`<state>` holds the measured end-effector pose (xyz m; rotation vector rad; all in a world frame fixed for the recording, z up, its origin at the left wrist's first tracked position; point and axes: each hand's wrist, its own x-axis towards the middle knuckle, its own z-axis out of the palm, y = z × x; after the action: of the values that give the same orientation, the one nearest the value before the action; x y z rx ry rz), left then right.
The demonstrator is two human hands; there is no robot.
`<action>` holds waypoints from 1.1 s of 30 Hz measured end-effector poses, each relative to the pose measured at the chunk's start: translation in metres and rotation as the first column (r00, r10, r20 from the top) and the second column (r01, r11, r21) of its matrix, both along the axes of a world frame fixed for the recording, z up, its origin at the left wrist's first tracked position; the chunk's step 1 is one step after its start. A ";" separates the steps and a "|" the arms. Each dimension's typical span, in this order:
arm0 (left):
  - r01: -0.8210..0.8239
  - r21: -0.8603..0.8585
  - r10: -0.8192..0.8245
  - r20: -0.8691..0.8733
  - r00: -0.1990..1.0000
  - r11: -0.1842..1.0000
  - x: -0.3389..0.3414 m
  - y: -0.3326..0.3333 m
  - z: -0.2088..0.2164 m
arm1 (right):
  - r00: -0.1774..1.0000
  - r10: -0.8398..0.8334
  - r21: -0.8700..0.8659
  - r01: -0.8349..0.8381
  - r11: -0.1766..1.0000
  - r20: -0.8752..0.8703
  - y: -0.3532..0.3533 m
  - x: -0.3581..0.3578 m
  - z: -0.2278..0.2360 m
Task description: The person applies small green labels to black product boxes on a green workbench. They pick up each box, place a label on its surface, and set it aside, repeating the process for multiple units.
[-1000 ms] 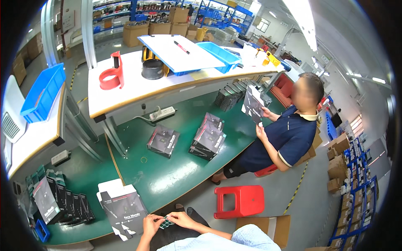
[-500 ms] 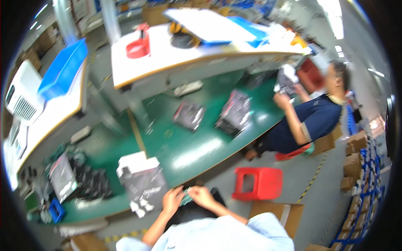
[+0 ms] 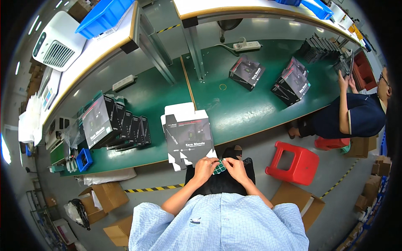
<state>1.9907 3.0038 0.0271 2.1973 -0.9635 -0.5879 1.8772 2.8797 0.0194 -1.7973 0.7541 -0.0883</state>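
Note:
In front of my lap, both hands pinch a small green piece with a pale grid pattern (image 3: 219, 168); its exact kind is unclear. My left hand (image 3: 204, 169) grips its left upper edge, and my right hand (image 3: 235, 169) has the right one, fingertips almost meeting. Just beyond my left hand, a flattened black-and-white carton (image 3: 190, 138) lies at the table's near edge, its white flaps spread. Neither hand appears to touch the carton.
On the green table (image 3: 234, 121) stand a row of dark boxes (image 3: 100, 121) at left and more boxes (image 3: 247, 72) at right. Power strips (image 3: 248, 46) lie farther back. A red stool (image 3: 293, 163) stands to my right. A co-worker (image 3: 349, 111) handles a dark item at far right.
My view has turned and tilted, so the table and carton appear farther up and right, and sharper. Both hands keep their hold on the green gridded piece. The co-worker's hands have shifted.

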 end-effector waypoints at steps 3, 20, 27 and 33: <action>-0.014 0.025 0.014 -0.006 1.000 1.000 -0.002 0.006 0.004 | 1.000 -0.015 -0.011 0.015 1.000 0.014 0.008 0.000 -0.001; 0.199 0.124 -0.179 -0.153 0.972 0.972 0.113 -0.023 -0.082 | 0.970 -0.232 0.217 0.241 0.946 -0.067 0.022 -0.035 -0.071; 0.328 0.242 -0.292 -0.174 0.940 0.913 0.123 -0.038 -0.108 | 0.957 -0.276 0.235 0.290 0.928 -0.090 0.025 -0.050 -0.068; 0.391 0.266 -0.334 -0.235 0.913 0.881 0.130 -0.040 -0.107 | 0.953 -0.292 0.292 0.304 0.907 -0.085 0.026 -0.056 -0.085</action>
<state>2.1204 2.9633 -0.0797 2.1834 -1.2675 -1.1680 1.8215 2.9057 -0.0659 -1.3862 1.0116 -0.1328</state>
